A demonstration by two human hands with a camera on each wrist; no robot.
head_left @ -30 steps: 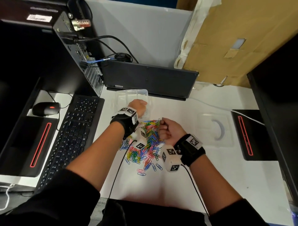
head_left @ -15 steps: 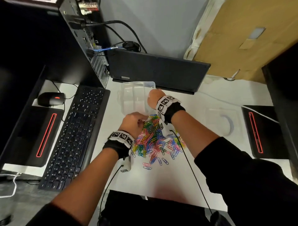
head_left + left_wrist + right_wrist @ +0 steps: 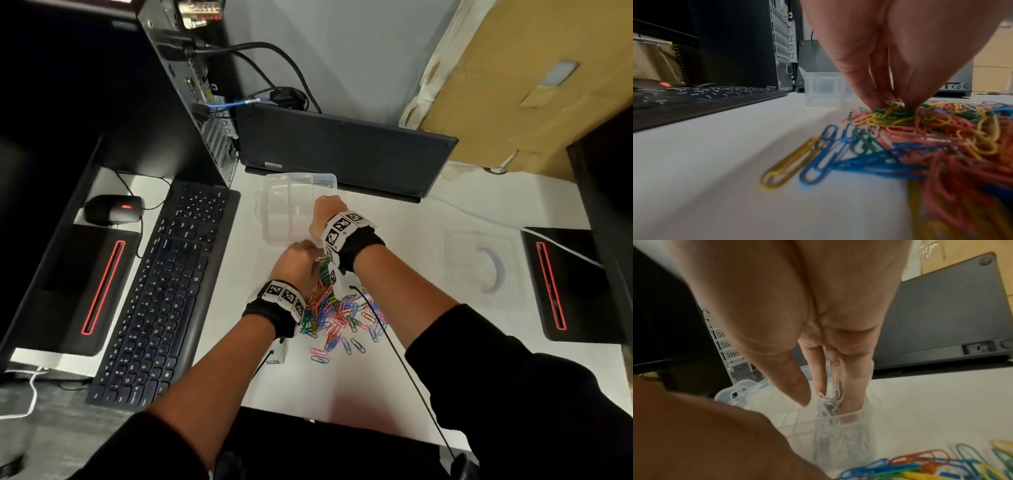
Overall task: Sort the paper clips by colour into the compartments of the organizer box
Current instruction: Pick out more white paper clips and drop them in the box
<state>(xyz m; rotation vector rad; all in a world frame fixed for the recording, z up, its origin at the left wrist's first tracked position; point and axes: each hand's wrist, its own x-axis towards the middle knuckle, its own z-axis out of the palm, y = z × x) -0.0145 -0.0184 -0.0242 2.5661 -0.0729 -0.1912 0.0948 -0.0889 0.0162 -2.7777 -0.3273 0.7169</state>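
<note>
Left hand [image 3: 890, 61]: pinching clips from pile [image 3: 339, 311]. Right hand [image 3: 818, 337]: fingers together, white clips [image 3: 830, 410] over box [image 3: 291, 205], near right compartment.

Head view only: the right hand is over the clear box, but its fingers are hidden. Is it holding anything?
Observer: Yes. The right wrist view shows the right hand pinching a bunch of white clips, which hang down into a compartment at the near edge of the box.
Operator: And the left hand? I see only its back at the pile.
Observer: In the left wrist view the left hand has its fingertips down on the pile, pinching the top clips. They look pale and yellow.
</note>
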